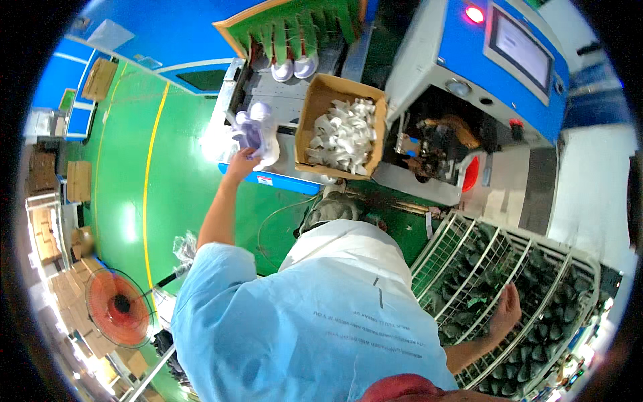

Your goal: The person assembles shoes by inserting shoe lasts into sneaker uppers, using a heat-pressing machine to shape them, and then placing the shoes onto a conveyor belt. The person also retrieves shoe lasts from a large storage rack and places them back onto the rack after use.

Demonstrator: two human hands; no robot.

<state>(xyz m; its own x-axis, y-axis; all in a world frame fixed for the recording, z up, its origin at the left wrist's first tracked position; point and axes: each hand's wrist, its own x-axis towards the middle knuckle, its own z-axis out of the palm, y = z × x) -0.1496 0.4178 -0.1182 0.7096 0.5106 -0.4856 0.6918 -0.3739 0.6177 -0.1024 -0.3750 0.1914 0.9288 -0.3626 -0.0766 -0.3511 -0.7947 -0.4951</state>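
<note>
L arm extended forward, nearly straight; left hand [241,163] raised, fingers closed in grip. R arm bent low at side; right hand [506,311] open, fingers spread.

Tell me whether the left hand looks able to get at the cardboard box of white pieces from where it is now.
Probably yes. The left hand already holds a white shoe part just beside the cardboard box, whose top is open with nothing between them. It would likely have to put the shoe part down first.
</note>
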